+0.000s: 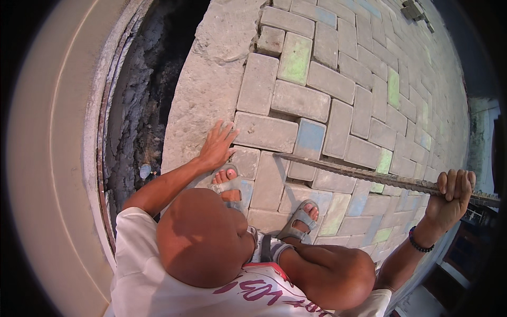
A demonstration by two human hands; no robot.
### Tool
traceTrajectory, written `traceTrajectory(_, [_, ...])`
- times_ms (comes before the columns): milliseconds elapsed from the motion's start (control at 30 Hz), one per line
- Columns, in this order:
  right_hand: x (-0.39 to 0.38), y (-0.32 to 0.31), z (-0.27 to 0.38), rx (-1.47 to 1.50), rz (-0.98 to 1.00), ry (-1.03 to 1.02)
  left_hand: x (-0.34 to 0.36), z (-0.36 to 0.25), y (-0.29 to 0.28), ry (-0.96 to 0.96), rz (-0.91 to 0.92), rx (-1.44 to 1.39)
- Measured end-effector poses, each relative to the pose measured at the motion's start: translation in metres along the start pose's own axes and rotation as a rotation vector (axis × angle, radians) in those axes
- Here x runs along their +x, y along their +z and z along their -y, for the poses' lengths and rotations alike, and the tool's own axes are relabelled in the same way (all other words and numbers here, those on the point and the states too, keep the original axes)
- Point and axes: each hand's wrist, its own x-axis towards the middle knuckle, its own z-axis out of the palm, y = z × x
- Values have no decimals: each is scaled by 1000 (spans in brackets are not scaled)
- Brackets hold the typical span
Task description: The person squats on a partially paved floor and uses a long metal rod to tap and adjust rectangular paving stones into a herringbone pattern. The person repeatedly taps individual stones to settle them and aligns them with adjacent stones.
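Observation:
My left hand [215, 145] lies open with its fingers spread. It rests on the concrete edging beside the end of a grey paving block [265, 132], the fingertips touching or almost touching it. My right hand [453, 198] is wrapped round a long ribbed steel rebar [364, 175], raised at the right. The bar slants down leftward, and its far tip reaches the joint just below that grey block. Close to the tip lies a blue-painted paving block [310, 138]. Whether the tip sits inside the joint I cannot tell.
Pavers in a herringbone pattern, some painted green [295, 59] or blue, stretch to the right. Along the left runs a rough concrete edging [203, 68], then a dark open gutter [150, 105] and a pale wall [42, 132]. My sandalled feet [303, 219] are on the pavers.

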Motion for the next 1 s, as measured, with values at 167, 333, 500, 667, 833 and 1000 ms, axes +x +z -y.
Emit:
traceTrajectory(167, [11, 67, 3, 0, 239, 148, -8, 6, 0, -9, -69, -47])
traceTrajectory(333, [30, 115, -17, 31, 362, 75, -8, 7, 11, -19, -180, -95])
traceTrajectory(500, [5, 138, -14, 59, 299, -24, -2, 0, 16, -9, -233, -157])
traceTrajectory(667, [-7, 122, -10, 40, 233, -75, -4, 1, 21, -49, -275, -154])
traceTrajectory(833, [41, 118, -36, -16, 72, 16, -2, 3, 25, -75, -340, -171])
traceTrajectory(1000, [30, 105, -31, 38, 177, -28, 6, -6, 25, -104, -365, -219])
